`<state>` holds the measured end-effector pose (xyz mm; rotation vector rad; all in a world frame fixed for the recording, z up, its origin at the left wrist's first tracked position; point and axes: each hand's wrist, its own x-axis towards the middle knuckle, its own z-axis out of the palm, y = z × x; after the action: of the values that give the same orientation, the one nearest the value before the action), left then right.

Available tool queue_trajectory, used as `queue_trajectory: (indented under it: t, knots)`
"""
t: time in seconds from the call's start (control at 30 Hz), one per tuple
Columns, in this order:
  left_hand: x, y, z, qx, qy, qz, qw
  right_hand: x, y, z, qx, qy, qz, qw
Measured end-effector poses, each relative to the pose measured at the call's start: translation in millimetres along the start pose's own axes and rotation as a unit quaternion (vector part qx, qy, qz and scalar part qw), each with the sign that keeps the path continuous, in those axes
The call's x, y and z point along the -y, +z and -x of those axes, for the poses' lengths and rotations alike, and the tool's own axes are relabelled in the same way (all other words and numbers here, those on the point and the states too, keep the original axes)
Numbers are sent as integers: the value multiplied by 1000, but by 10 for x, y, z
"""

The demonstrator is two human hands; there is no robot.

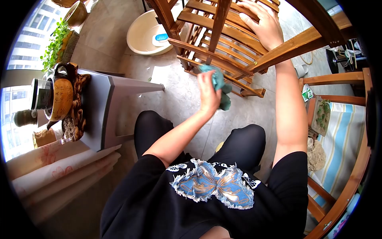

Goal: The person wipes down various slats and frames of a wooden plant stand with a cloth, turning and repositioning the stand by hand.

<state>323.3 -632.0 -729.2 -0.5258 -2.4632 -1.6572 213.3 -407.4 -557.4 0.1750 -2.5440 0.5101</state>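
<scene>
My left hand [208, 92] is closed around a crumpled green cloth [217, 79], part of which hangs down past my fingers. It is close to the lower bars of a brown wooden slatted rack [234, 34], and the cloth appears to touch a bar. Higher up, my right hand [263, 27] lies on the rack's slats with its fingers stretched out. That arm reaches up on the right, beside a long diagonal beam of the rack.
A cream basin [139, 38] with a blue-and-white item [161, 38] stands behind the rack. To the left, a grey stool [119, 89] bears a carved wooden ornament [73, 107]. A wooden chair [338, 79] with a striped cushion [342, 131] holds stones and a planter.
</scene>
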Motion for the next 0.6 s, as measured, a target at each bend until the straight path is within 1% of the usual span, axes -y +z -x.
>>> queue_trajectory:
  t: [0.03, 0.07, 0.1, 0.17, 0.2, 0.23, 0.27, 0.3, 0.33, 0.37, 0.4, 0.43, 0.5, 0.53, 0.57, 0.6]
  knots:
    - [-40, 50, 55, 35, 4, 3, 999, -209, 120, 76, 20, 8, 55, 998]
    - [-138, 171, 142, 122, 10, 53, 991, -222, 137, 69, 17, 12, 66, 998]
    - [-255, 218, 202, 212, 15, 102, 972, -167, 117, 70, 16, 20, 77, 997]
    - [-249, 147, 174, 301, -9, 169, 938, -113, 72, 27, 26, 15, 54, 998]
    - [-280, 58, 160, 239, 7, 189, 952, -102, 64, 13, 29, 17, 57, 998]
    - [-319, 1, 133, 244, 13, 169, 955, -109, 64, 54, 31, 24, 58, 998]
    - [-319, -121, 81, 140, -24, 192, 971, -143, 83, 62, 29, 27, 53, 998]
    - [-363, -343, 8, 40, -64, 212, 974, -149, 76, 47, 32, 19, 49, 998]
    - [-394, -469, -118, -39, -90, 274, 957, -176, 91, 74, 11, 20, 57, 998]
    - [-378, -570, -260, -123, -116, 332, 928, -177, 134, 66, -8, 15, 63, 998]
    - [-338, -634, -333, -153, -150, 319, 923, -175, 142, 64, -8, 13, 62, 998]
    - [-286, -670, -413, -180, -184, 306, 917, -193, 132, 89, 5, 32, 55, 998]
    - [-34, -846, -875, -180, -322, 390, 844, -169, 127, 60, 16, 47, 44, 998]
    - [-93, -839, -914, -193, -322, 397, 837, -155, 143, 97, 19, 58, 48, 997]
    - [-40, -889, -1056, -143, -325, 438, 826, -133, 119, 72, 20, 63, 56, 996]
    - [-13, -892, -1089, -129, -330, 452, 819, -121, 102, 66, 20, 63, 50, 997]
